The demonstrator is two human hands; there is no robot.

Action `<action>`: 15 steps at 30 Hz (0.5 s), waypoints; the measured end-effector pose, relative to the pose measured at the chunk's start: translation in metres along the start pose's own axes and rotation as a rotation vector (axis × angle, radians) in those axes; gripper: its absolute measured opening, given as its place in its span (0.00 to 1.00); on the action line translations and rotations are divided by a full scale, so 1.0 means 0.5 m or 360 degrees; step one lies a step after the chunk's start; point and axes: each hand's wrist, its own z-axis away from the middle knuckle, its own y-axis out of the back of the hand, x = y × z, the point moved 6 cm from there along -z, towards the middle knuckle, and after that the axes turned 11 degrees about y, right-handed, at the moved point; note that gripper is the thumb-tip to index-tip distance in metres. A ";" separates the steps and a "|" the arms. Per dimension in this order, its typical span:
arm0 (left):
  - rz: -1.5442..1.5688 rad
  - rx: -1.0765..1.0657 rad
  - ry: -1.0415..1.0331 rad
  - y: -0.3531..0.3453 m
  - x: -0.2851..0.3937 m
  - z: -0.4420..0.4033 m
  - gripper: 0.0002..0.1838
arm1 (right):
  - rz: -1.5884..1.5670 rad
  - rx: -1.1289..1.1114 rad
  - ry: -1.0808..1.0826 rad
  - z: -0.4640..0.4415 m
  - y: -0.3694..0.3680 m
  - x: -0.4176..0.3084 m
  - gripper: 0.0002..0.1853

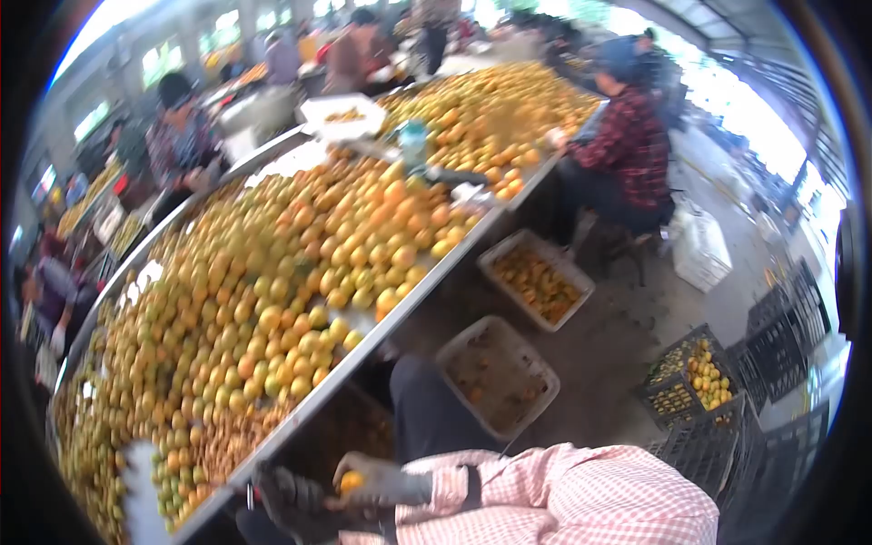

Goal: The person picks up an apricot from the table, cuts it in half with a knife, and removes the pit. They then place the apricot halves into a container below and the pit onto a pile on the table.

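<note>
At the bottom of the head view my right hand [386,483], in a greyish glove, has its fingers wrapped round an orange fruit [351,481] that looks like a persimmon. Just left of it is my left hand [292,498], darkly gloved and curled. A thin pale and red piece [252,496] shows at its far side; I cannot tell what it is. Both hands are close together by the near edge of a long table [363,350] heaped with yellow-orange fruit [227,309]. Small brown bits [238,445] lie among the nearest fruit.
Beside my knee [431,409] stand a pale tub [549,386] with a few scraps and another tub [582,309] holding orange pieces. Black crates [668,381], one with fruit, stand right. A person in a checked top [636,127] sits farther along. A bottle [413,143] stands amid the fruit.
</note>
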 end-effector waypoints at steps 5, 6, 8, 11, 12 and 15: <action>0.0018 -0.0073 -0.0028 0.006 0.001 0.009 0.15 | -0.0734 -0.0196 0.0022 -0.008 0.037 0.031 0.25; 0.0011 0.0008 -0.0038 0.019 -0.001 0.014 0.15 | -0.0713 -0.0337 0.0003 0.004 0.028 0.023 0.28; -0.0087 0.0051 -0.0104 -0.018 0.004 0.018 0.14 | -0.0487 -0.0372 -0.0010 0.016 0.012 0.032 0.28; -0.0013 -0.0012 -0.0052 -0.022 -0.019 0.020 0.13 | -0.0355 -0.0393 -0.0125 0.029 -0.014 0.035 0.27; -0.0014 0.0012 -0.0070 -0.019 -0.024 0.023 0.13 | -0.0462 -0.0409 -0.0175 0.028 -0.019 0.056 0.27; -0.0051 0.0108 0.0017 -0.006 -0.045 0.030 0.11 | -0.0543 -0.0350 -0.0291 0.029 -0.028 0.057 0.24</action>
